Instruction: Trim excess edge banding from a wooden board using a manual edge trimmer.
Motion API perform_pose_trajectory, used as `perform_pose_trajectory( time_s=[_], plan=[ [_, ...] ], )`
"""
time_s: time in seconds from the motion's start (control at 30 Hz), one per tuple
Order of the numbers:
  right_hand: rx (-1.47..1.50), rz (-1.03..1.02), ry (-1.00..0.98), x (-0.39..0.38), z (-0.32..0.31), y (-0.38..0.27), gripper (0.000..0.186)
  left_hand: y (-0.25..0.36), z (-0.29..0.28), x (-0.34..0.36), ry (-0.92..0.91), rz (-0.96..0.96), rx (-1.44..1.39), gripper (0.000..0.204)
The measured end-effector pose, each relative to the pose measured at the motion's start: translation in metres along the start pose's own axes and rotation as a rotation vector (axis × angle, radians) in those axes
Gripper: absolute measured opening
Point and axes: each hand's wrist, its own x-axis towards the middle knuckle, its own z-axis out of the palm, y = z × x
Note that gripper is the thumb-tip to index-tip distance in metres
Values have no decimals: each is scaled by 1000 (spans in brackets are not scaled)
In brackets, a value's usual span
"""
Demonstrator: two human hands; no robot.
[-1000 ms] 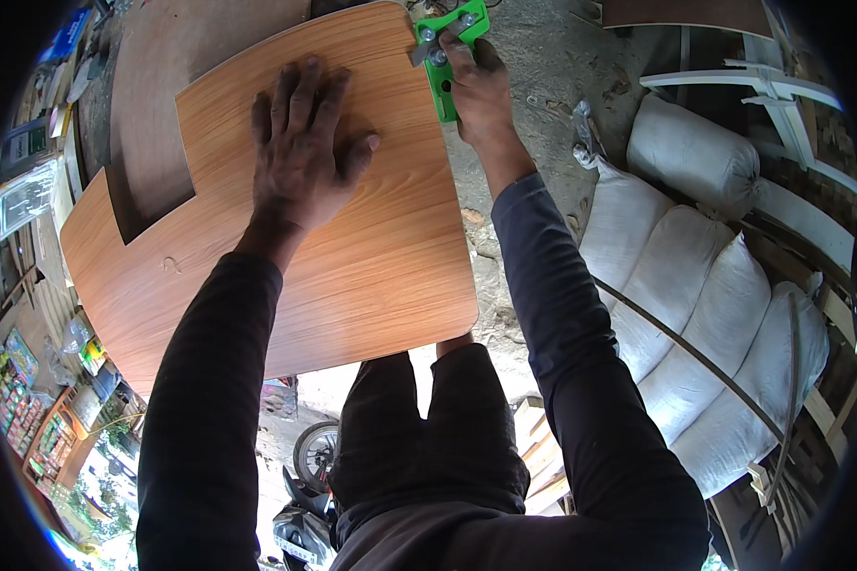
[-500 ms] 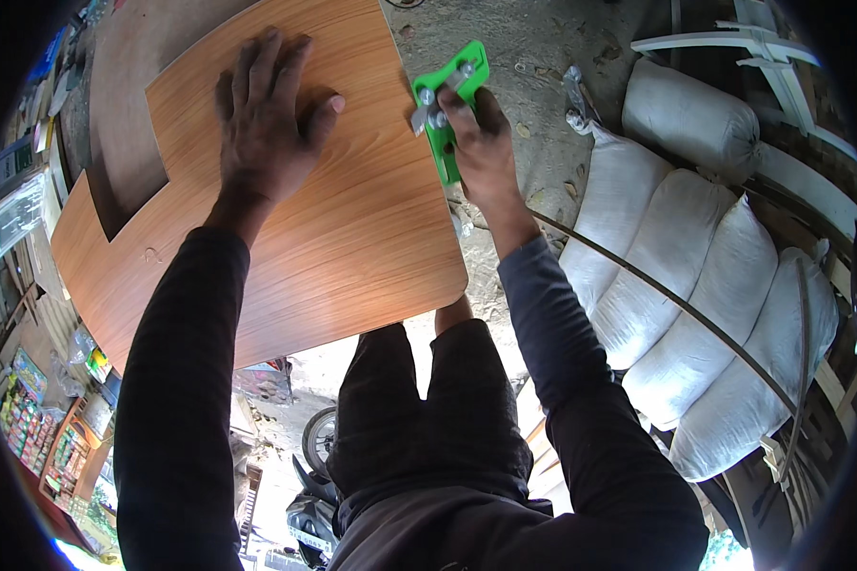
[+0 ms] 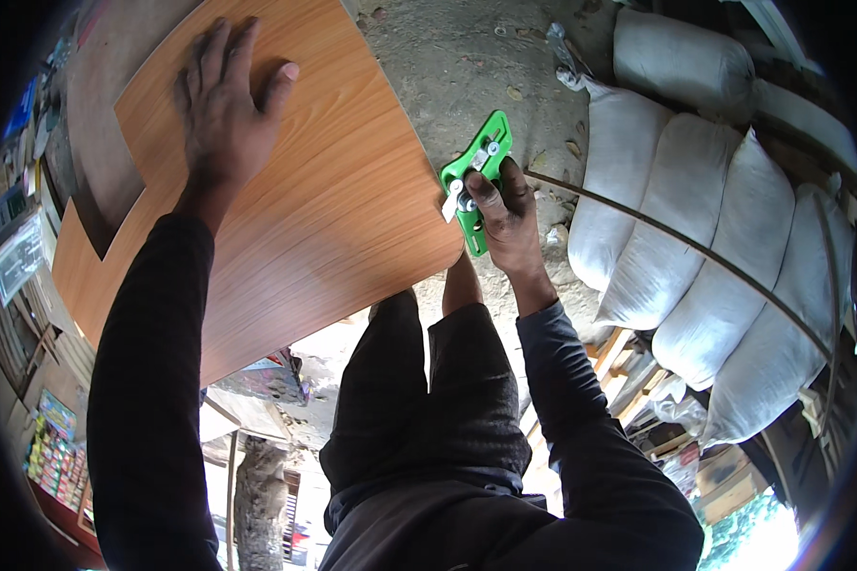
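Note:
A wood-grain board [image 3: 328, 205] with a notch cut in its left side lies in front of me. My left hand [image 3: 224, 138] rests flat on its upper part, fingers spread and thumb out to the right. At the board's right edge, near the rounded corner, my right hand [image 3: 512, 226] grips a green edge trimmer [image 3: 456, 172] with metal knobs and a small metal piece that reaches the edge. My fingers cover part of the trimmer's lower right side.
Several full white sacks [image 3: 628, 181] lie on the floor to the right, with a thin dark rod [image 3: 676, 225] across them. A brown surface [image 3: 129, 67] shows beneath the board at the upper left. Shelves of small colourful packets [image 3: 59, 462] stand at the lower left.
My right hand has drawn the green trimmer down along the board's right edge, toward the near corner. My left hand stays flat on the board. The view has shifted slightly.

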Motion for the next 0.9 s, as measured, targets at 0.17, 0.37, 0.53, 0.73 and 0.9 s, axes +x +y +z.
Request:
perform_pose_trajectory(
  time_s=[0.17,0.37,0.53,0.73,0.9],
  plan=[
    [-45,-62,77,-18,-7,4,31,-5,10,3,33,-1,37,71],
    [-75,-144,177,-32,5,7,31,-10,13,0,45,26,37,73],
    [-202,-171,164,-22,8,-7,33,-9,13,2,61,52,37,75],
    [-27,-184,53,-12,4,4,31,-12,14,-2,39,24,26,75],
    [-108,-147,70,-19,0,1,32,-14,14,1,65,52,14,74]
  ],
)
